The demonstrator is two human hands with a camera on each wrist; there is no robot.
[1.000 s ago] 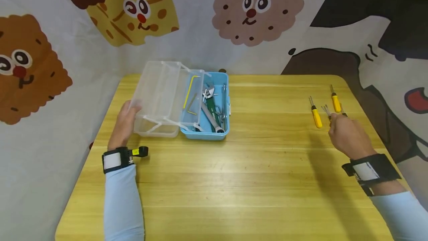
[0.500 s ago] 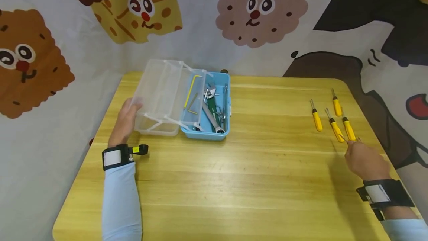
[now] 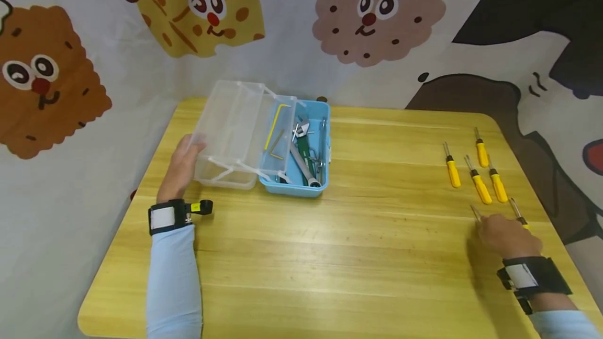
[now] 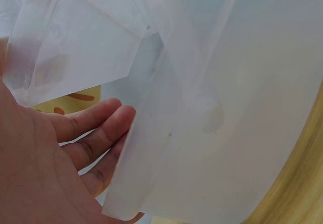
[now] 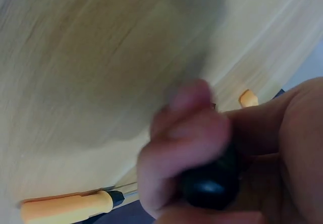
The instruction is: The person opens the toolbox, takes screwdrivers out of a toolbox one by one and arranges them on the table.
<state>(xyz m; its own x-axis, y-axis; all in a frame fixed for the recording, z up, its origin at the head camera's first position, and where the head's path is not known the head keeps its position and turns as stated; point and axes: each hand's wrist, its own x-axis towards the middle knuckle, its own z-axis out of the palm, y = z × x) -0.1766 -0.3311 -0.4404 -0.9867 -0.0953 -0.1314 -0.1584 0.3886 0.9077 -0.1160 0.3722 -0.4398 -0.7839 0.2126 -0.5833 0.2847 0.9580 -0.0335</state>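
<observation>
My left hand (image 3: 179, 166) pinches the edge of the translucent folding tray (image 3: 231, 124) on a blue toolbox (image 3: 292, 190). In the left wrist view one finger shows faintly behind the tray's panel, others lie by the lid's edge (image 4: 166, 168). My right hand (image 3: 511, 237), low on the table's right side, grips a screwdriver by its dark rounded handle (image 5: 209, 187). Its thin metal shaft (image 3: 476, 212) points out past the fingers. Just beyond that hand lies a yellow-handled screwdriver (image 3: 520, 218), partly hidden by it.
Several more yellow-handled screwdrivers lie on the wooden table (image 3: 353, 255), among them a leftmost screwdriver (image 3: 453, 172). The toolbox holds an adjustable wrench (image 3: 303, 137), a ratchet wrench (image 3: 303, 165), and a yellow hex key (image 3: 275, 127) at the tray. A printed cloth (image 3: 287, 67) hangs behind.
My right hand has moved toward me along the table's right side, leaving yellow-handled screwdrivers laid down behind it. The left hand stays on the tray; the head view shifts slightly.
</observation>
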